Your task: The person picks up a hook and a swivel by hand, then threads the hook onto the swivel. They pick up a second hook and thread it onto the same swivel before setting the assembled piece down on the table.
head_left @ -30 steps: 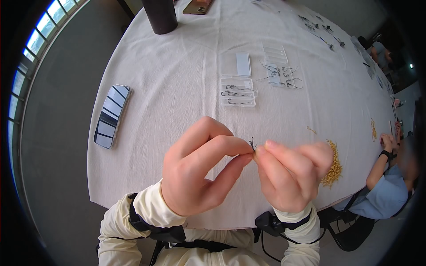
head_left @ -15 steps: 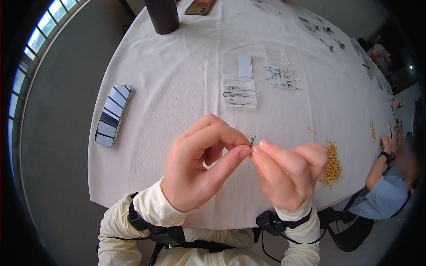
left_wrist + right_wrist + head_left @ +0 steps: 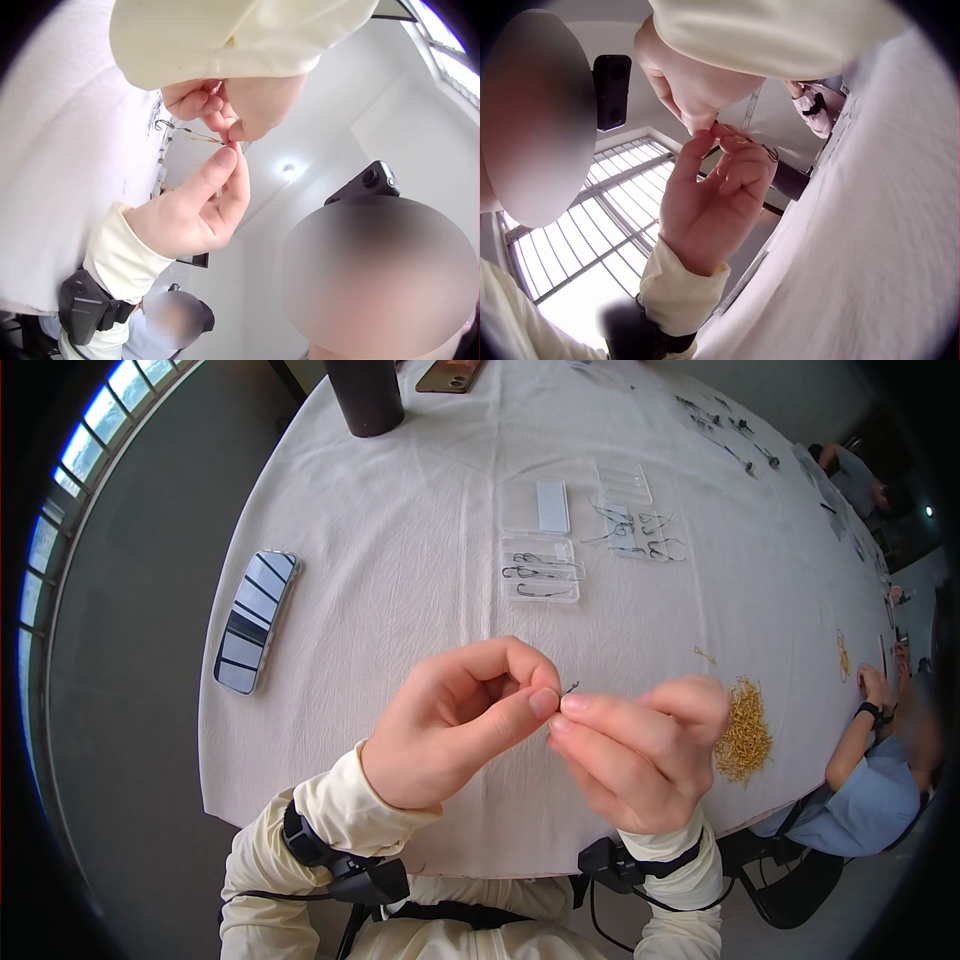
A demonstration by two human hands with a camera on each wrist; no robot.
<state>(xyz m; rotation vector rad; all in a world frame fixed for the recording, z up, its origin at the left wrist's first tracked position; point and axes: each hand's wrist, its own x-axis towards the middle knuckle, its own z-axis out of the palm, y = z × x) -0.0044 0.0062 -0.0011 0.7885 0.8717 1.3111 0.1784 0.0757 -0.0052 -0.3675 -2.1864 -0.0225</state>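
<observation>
Over the near part of the table, my left hand [image 3: 450, 730] and right hand [image 3: 645, 750] meet fingertip to fingertip. Thumb and forefinger of each pinch a small dark fishing hook rig between them. From the left wrist view, the dark fishing hook [image 3: 165, 125] juts out past the fingertips on a thin shank or line, with a slender gold piece [image 3: 202, 139] alongside. Only a short dark bit [image 3: 571, 687] of it shows in the head view; the pinched part is hidden by the fingertips. Right of my right hand lies a pile of small gold pieces [image 3: 743, 732].
Beyond the hands lie an open clear box of hooks [image 3: 540, 588] and a second one [image 3: 640, 545]. One loose gold piece [image 3: 705, 655] lies near the pile. A phone [image 3: 256, 622] is at left, a dark cup [image 3: 365, 400] at back. Another person [image 3: 870, 780] sits at right.
My left hand has turned and lowered slightly, its fingers curling closer to the right fingertips. The dark end of the hook rig has tipped from upright toward the right.
</observation>
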